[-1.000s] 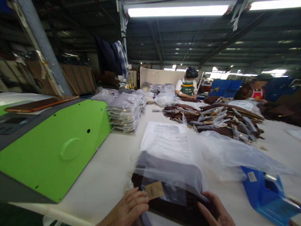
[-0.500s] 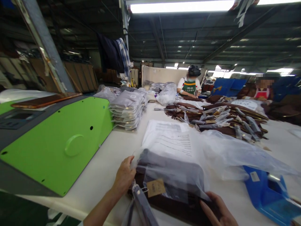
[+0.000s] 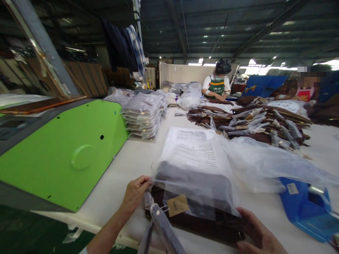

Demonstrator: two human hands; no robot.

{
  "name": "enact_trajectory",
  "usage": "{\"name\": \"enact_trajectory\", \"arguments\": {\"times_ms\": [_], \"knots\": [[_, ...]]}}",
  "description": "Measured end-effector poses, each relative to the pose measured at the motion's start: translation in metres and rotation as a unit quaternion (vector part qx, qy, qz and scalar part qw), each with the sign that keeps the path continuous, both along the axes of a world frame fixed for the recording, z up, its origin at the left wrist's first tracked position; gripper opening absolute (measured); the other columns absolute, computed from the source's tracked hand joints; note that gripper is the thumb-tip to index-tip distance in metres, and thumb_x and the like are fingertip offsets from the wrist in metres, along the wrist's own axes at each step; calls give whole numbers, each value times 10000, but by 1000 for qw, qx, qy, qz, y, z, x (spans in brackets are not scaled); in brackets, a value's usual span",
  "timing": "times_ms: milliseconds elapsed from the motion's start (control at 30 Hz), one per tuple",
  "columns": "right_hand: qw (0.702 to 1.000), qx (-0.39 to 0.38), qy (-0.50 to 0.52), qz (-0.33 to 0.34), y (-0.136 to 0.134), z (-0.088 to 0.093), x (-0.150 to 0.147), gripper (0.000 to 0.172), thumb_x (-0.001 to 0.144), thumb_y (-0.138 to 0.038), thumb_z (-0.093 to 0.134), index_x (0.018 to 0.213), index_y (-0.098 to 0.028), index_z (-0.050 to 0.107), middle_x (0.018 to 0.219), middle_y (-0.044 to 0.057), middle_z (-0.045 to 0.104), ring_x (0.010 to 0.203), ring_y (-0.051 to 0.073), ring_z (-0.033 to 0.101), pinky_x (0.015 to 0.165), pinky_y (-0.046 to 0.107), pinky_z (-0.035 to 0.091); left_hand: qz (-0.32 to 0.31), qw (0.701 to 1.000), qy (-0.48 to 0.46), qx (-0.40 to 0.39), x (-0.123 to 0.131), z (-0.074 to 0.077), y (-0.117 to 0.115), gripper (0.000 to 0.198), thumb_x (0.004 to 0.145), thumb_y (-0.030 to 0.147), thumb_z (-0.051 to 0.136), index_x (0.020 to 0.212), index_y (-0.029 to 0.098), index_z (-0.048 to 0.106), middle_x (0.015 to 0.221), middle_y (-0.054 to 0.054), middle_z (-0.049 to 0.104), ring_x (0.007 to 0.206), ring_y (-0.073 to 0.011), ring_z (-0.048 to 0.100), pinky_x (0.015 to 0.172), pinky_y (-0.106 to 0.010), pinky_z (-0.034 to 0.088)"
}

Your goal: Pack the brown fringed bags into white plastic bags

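A dark brown bag (image 3: 194, 225) lies on the table in front of me, its far part inside a clear plastic bag (image 3: 196, 151) printed with lines of text. A brown paper tag (image 3: 178, 205) and a plastic-wrapped strap (image 3: 165, 229) hang at its near left side. My left hand (image 3: 135, 195) is closed in a pinch on the left edge of the plastic bag's mouth. At the near right corner, my right hand (image 3: 259, 233) curls around the brown bag, fingertips by the plastic's edge and thumb lower down.
A green and grey machine (image 3: 79, 155) stands at left. Beyond it rises a stack of packed bags (image 3: 143, 116). A pile of brown fringed bags (image 3: 251, 123), loose plastic film (image 3: 265, 162) and a blue holder (image 3: 304, 208) occupy the right. Two co-workers (image 3: 217, 86) stand across the table.
The view has tilted down slightly. My right hand has shifted to the right and spread around the brown bag's corner. My left hand keeps its pinch on the plastic.
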State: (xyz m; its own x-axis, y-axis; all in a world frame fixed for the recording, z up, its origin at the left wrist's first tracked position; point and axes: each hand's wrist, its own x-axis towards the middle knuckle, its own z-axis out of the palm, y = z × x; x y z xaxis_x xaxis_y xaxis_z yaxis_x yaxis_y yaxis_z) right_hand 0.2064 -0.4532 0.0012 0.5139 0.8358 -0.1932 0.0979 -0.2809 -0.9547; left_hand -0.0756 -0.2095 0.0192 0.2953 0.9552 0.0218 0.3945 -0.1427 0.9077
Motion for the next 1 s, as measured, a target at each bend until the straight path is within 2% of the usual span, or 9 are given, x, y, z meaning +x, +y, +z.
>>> {"name": "enact_trajectory", "arguments": {"times_ms": [167, 300, 467, 633, 800, 900, 1000], "knots": [[996, -45, -56, 56, -2, 1, 10, 682, 594, -342, 665, 1209, -181, 416, 1155, 114, 609, 1085, 250, 558, 918, 311, 435, -3, 992, -61, -111, -16, 3, -15, 292, 622, 444, 592, 701, 169, 648, 638, 9, 629, 622, -148, 552, 595, -223, 435], [985, -71, -140, 77, -3, 8, 8, 646, 617, -313, 658, 1212, -188, 438, 1111, 81, 628, 1038, 237, 577, 897, 295, 442, -29, 996, -21, -87, -22, 3, -26, 303, 668, 484, 565, 689, 187, 617, 628, 17, 614, 623, -144, 536, 579, -208, 422], [964, -88, -224, 109, -4, 11, 2, 669, 594, -272, 693, 1212, -200, 447, 1125, 62, 603, 1031, 218, 569, 897, 290, 446, -36, 998, 8, -42, -29, 2, -31, 356, 624, 557, 587, 710, 214, 629, 705, 6, 648, 682, -170, 572, 609, -207, 444], [935, -23, -340, 101, -4, 1, 3, 524, 654, -356, 671, 1129, -209, 505, 1059, 65, 628, 964, 202, 606, 821, 257, 490, -37, 998, 16, -43, -36, -2, -43, 418, 650, 616, 568, 762, 216, 616, 779, 1, 651, 753, -188, 586, 675, -221, 459], [922, 32, -373, 93, 0, 2, 2, 443, 645, -349, 689, 1044, -215, 551, 964, 43, 659, 850, 180, 640, 701, 210, 519, -5, 997, 16, -71, -36, -5, -57, 386, 718, 605, 520, 761, 226, 578, 624, 49, 574, 626, -146, 530, 577, -200, 422], [922, 31, -377, 84, 5, 6, 1, 413, 636, -374, 695, 995, -215, 567, 890, 28, 662, 786, 173, 636, 662, 220, 518, 12, 990, -45, -134, -28, -1, -48, 355, 686, 558, 596, 755, 211, 563, 624, 49, 579, 613, -140, 537, 561, -202, 427], [919, 20, -389, 64, 12, 10, 0, 382, 607, -402, 709, 912, -216, 573, 793, 7, 649, 705, 163, 614, 624, 231, 502, 21, 963, -158, -215, -14, 6, -29, 343, 617, 469, 698, 767, 195, 557, 642, 41, 608, 584, -137, 560, 541, -216, 452]]}}
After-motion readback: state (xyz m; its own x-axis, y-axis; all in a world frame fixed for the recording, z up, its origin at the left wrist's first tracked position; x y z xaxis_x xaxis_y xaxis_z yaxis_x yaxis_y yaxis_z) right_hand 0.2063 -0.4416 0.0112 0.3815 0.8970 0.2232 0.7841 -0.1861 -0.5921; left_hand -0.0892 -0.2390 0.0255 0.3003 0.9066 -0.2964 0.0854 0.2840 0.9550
